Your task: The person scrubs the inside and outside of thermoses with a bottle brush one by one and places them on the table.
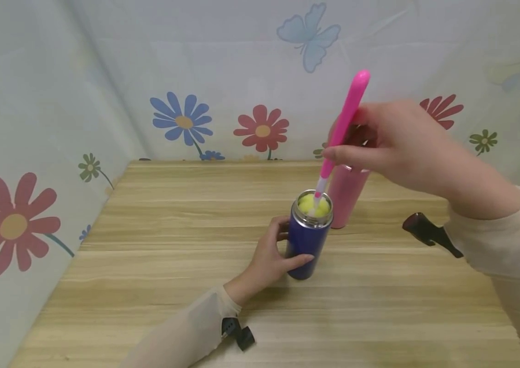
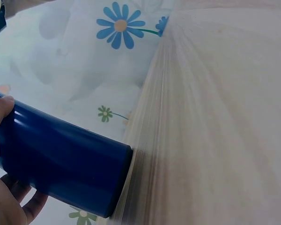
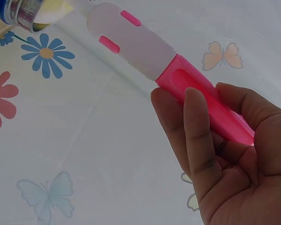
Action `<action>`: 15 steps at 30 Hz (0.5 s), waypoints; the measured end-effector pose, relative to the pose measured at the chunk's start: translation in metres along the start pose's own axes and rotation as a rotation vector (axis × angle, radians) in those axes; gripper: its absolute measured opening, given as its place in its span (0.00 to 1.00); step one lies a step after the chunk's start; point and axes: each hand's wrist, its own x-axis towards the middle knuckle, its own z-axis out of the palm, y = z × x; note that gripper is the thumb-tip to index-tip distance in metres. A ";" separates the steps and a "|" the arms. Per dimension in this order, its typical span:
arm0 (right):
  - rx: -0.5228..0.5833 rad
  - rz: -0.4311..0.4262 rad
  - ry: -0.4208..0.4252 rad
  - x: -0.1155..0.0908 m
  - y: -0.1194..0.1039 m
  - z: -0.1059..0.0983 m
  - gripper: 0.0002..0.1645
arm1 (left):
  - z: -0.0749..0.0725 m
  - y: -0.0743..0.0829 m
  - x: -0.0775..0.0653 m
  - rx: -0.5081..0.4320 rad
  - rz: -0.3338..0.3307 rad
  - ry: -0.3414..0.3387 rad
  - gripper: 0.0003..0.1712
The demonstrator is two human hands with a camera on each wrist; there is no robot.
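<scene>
A dark blue thermos (image 1: 303, 245) with a bare metal rim stands on the table. My left hand (image 1: 266, 260) grips its lower half, thumb across the near side and fingers behind. Above it, my right hand (image 1: 395, 140) pinches the pink handle of a bottle brush (image 1: 352, 110) between thumb and fingers. The brush slants down to the left, and its yellow sponge head (image 1: 307, 205) sits in the thermos mouth. In the right wrist view the brush's whitish neck (image 3: 131, 40) leads to the thermos opening. The left wrist view has the thermos's base (image 2: 119, 183) at the tabletop.
A pink bottle (image 1: 345, 197) stands just behind and right of the thermos, partly hidden by my right hand. The wood-grain table (image 1: 172, 220) meets a flower-printed cloth (image 1: 223, 66) at the back and left. Black wrist devices (image 1: 421, 228) stick out by both sleeves.
</scene>
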 end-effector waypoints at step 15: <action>-0.003 0.028 0.081 -0.006 -0.002 -0.015 0.16 | 0.002 -0.001 0.000 0.002 0.019 -0.009 0.41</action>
